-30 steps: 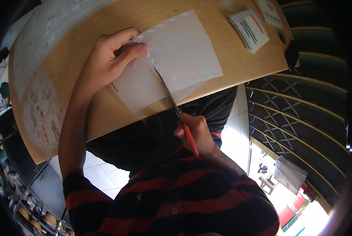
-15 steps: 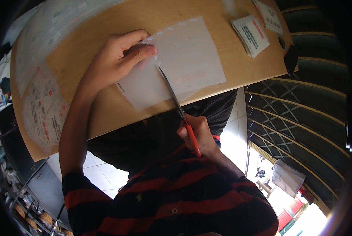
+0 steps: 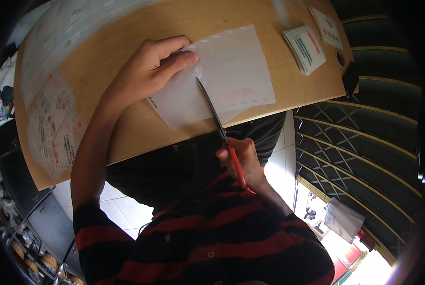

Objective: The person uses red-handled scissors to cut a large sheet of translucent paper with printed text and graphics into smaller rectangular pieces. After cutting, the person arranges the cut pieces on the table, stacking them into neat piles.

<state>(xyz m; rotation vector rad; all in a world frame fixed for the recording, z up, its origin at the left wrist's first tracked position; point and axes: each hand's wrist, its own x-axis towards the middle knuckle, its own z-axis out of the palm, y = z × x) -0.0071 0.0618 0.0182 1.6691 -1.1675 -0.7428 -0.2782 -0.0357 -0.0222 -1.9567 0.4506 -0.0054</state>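
Between the thumb and fingers of my left hand [image 3: 158,66] is pinched the upper edge of a translucent printed sheet [image 3: 243,66]. The sheet is held over the near part of the table, its faint print showing through. My right hand [image 3: 243,156] grips a pair of scissors [image 3: 235,166] by the red handles. Their dark blades run up along a cut in the sheet, with the tip just below my left thumb. The blades look nearly closed. Left of the cut, a flap of the sheet hangs toward the table's front edge.
Brown table [image 3: 250,12] spans the view. A stack of printed cards [image 3: 305,50] lies at its right, with another printed piece [image 3: 325,27] beyond. Translucent printed sheets [image 3: 55,128] cover the left side. Slatted dark shutters [image 3: 360,133] stand right of the table; cluttered shelves [image 3: 36,237] are lower left.
My left hand and the sheet have shifted slightly right in the view. The scissors have moved a little with them, the tip still near my left thumb.
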